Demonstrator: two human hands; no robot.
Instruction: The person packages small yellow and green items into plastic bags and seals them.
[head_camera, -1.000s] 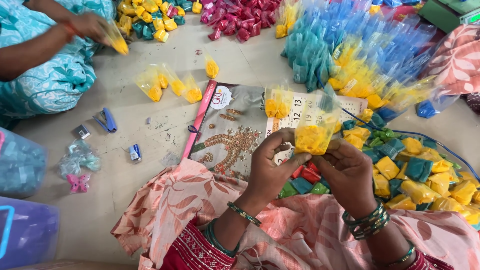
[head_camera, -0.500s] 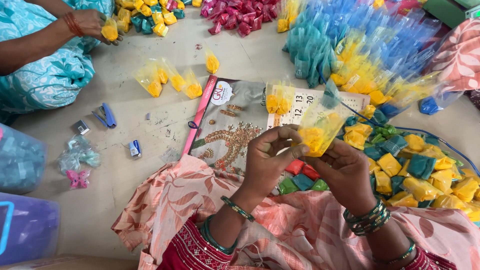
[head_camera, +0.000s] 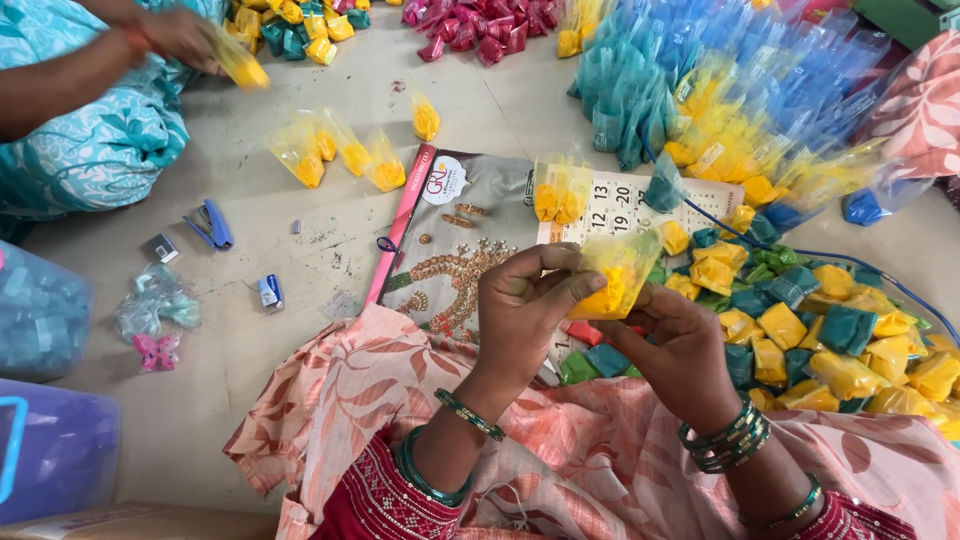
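Both hands pinched on one small yellow packet (head_camera: 615, 280) dead centre over the lap, left hand (head_camera: 525, 305) gripping from 9 o'clock, right hand (head_camera: 675, 340) closed underneath at 5 o'clock, packet's long axis tilted toward 1 o'clock, calendar (head_camera: 480, 250) just behind.

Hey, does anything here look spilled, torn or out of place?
Nothing looks spilled or torn. Both hands, left hand and right hand, hold one yellow packet. Loose yellow packets and a blue stapler lie scattered on the floor.
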